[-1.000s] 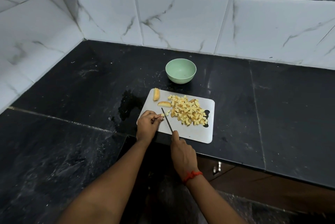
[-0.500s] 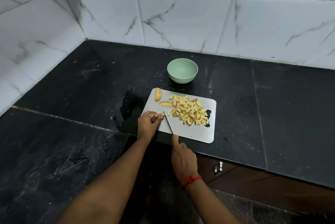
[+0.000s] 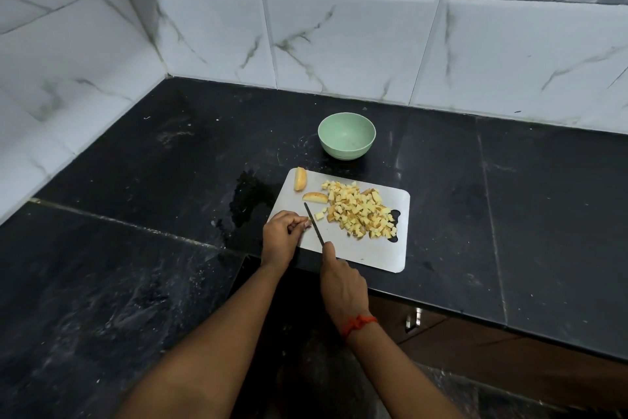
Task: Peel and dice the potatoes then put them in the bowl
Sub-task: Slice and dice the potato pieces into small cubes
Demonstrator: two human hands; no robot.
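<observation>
Step in hand: dicing; judged well along, nothing in the bowl yet.
Task item, cut: heap of pale yellow potato dice (image 3: 360, 211) lies on the middle and right of the flat pale grey plastic cutting board (image 3: 373, 255).
Task item, uncut: two yellow potato wedges (image 3: 315, 197) lie at the board's far left corner, one just beyond the knife tip, the other at the board's edge.
Stray piece: one loose cube (image 3: 319, 216) lies just right of the blade.
Destination: round pale green bowl (image 3: 343, 153) stands on the black stone countertop (image 3: 136, 181) just beyond the board, apart from it, and looks empty.
Right hand (image 3: 343, 286): clenched round the handle of the thin dark-bladed knife (image 3: 314, 223), forefinger laid along the spine, blade pointing far-left over the board.
Left hand (image 3: 283, 235): fingers curled, tips bunched just left of the blade; whether a last scrap of potato sits under them cannot be told.
Handling, wedges: judged firm, light and wet-slick on cut faces; set flat face down and hold by the skin-side back, fingertips tucked away from the edge.
Handling, dice: small, loose and prone to scatter; better scooped in cupped hands or slid off the tilted board than pinched singly.
Risk: board overhangs the near counter edge; downward pressure there could tip it.
Other: wet patch (image 3: 251, 194) darkens the counter left of the board.
</observation>
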